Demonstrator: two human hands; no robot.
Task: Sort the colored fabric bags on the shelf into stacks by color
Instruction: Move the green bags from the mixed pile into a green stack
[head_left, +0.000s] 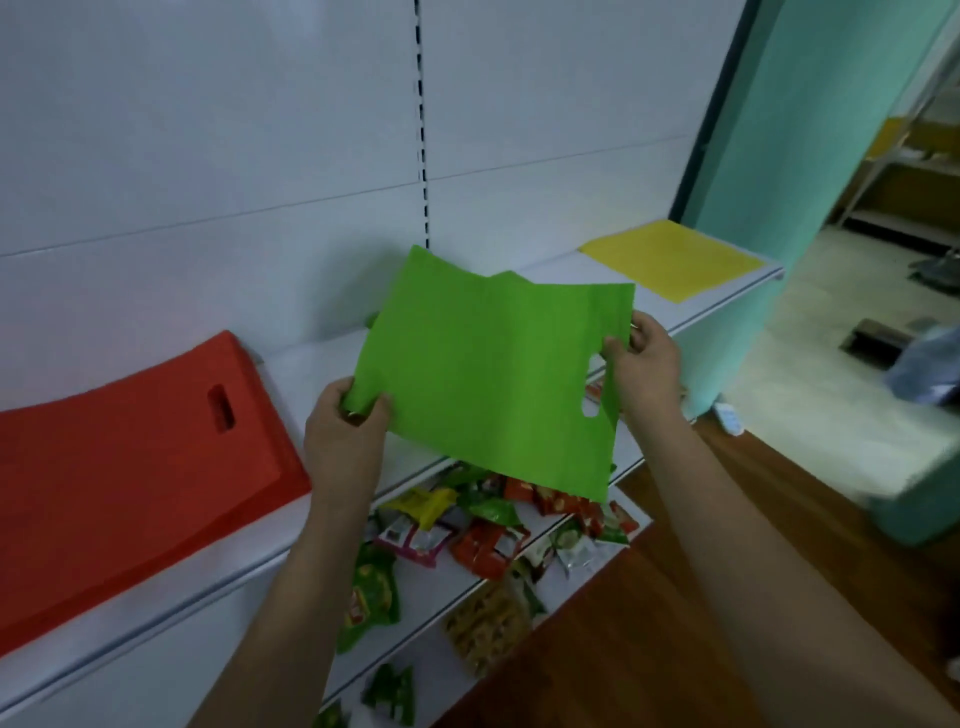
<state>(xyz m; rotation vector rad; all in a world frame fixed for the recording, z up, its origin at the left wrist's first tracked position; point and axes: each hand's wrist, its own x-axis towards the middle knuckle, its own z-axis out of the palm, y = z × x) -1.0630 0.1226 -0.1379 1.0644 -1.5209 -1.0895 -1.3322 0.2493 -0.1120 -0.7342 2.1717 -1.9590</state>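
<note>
My left hand (347, 426) and right hand (641, 364) pinch the green fabric bag (493, 379) by opposite edges, keeping it flat at mid-frame. It probably belongs between the red stack (130, 467), lower left, and the yellow bag (670, 257), upper right.

**Snack packets and a teal pillar**

Below the white back panel (208, 130), a heap of snack packets (483, 540) covers the lower shelf (587, 566). Right of the panel stands a teal pillar (779, 182), with wooden floor (649, 649) at its foot.
</note>
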